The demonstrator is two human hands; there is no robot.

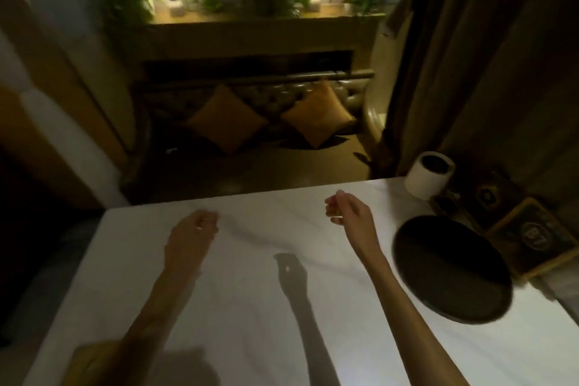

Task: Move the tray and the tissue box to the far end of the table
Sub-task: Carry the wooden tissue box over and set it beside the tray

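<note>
Nearest the camera, both forearms extend over the white-covered counter (250, 307). The left hand (192, 233) hovers low over the cloth, fingers loosely curled, grasping nothing. The right hand (347, 210) is raised, fingers half-curled, also grasping nothing. The tray (451, 269), dark and oval, lies flat at the right edge of the counter, well apart from both hands. It appears rigid, shallow and probably light; its smooth surface may slip, so take hold at the raised rim on opposite sides with both hands. Just beyond the tray lies a dark box (539, 238) with a gold border, likely the tissue box; it is too blurred to confirm. If so, expect a light, crushable shell: grip the side walls gently. A white roll (429, 178) stands at the far right corner.
</note>
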